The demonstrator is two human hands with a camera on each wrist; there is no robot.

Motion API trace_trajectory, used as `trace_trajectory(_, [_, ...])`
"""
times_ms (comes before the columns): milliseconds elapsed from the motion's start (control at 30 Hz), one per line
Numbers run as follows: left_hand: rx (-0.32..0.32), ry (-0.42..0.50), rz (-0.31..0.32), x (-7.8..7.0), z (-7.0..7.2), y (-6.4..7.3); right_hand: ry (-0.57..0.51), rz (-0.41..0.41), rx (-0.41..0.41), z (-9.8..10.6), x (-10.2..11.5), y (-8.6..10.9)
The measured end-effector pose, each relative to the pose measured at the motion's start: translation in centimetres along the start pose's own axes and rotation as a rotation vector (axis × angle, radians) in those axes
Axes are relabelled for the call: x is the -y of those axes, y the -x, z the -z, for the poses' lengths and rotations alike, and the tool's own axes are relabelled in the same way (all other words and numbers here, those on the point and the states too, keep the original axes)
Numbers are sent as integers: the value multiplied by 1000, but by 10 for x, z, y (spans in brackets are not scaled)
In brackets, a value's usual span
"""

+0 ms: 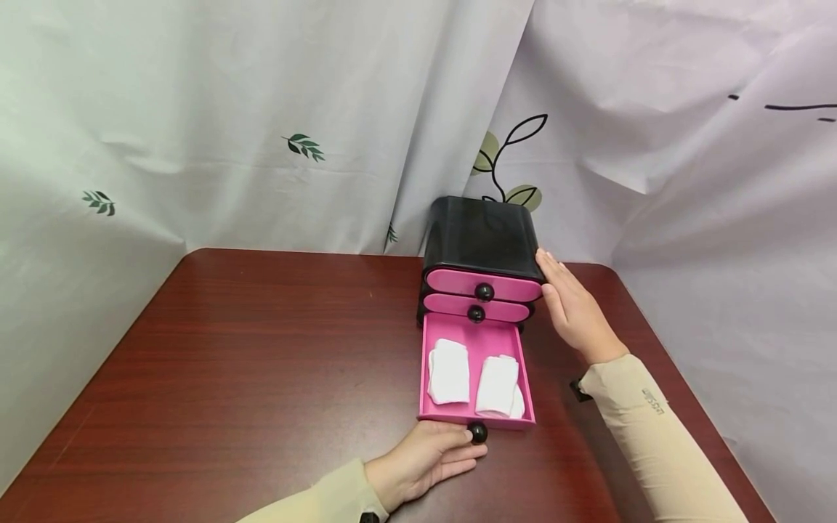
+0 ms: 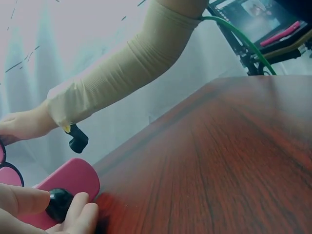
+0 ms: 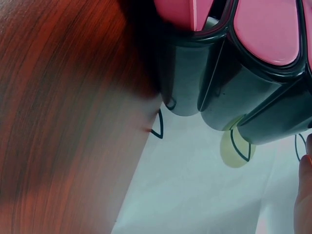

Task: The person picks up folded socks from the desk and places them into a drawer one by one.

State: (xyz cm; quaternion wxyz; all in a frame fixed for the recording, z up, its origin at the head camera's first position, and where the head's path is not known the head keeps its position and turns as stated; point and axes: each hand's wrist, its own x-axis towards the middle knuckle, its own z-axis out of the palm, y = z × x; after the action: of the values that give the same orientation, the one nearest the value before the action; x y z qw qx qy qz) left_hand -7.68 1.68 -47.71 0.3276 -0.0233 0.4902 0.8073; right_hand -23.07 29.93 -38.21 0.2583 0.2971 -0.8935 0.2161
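A small black cabinet with pink drawers stands towards the back of the table. Its bottom drawer is pulled far out, while the two drawers above it are closed. Two folded white cloths lie side by side in the open drawer. My left hand pinches the round black knob of that drawer between thumb and fingers; the left wrist view shows digits on both sides of the knob. With fingers straight, my right hand rests against the cabinet's right side.
The dark red wooden table stretches left of the cabinet. White curtains with leaf prints hang behind it and along both sides. In the left wrist view, a dark frame with a pink strip and a green cable appear beyond the table.
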Motion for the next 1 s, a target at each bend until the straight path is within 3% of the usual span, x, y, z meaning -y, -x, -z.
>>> trace_trajectory(233, [-19,-28,-62,-2,1,-6,6,2,-11,-1,-1,1])
trace_trajectory(1000, [-68,36,-130,-19,4,-44,18,-2,2,-3,-2,1])
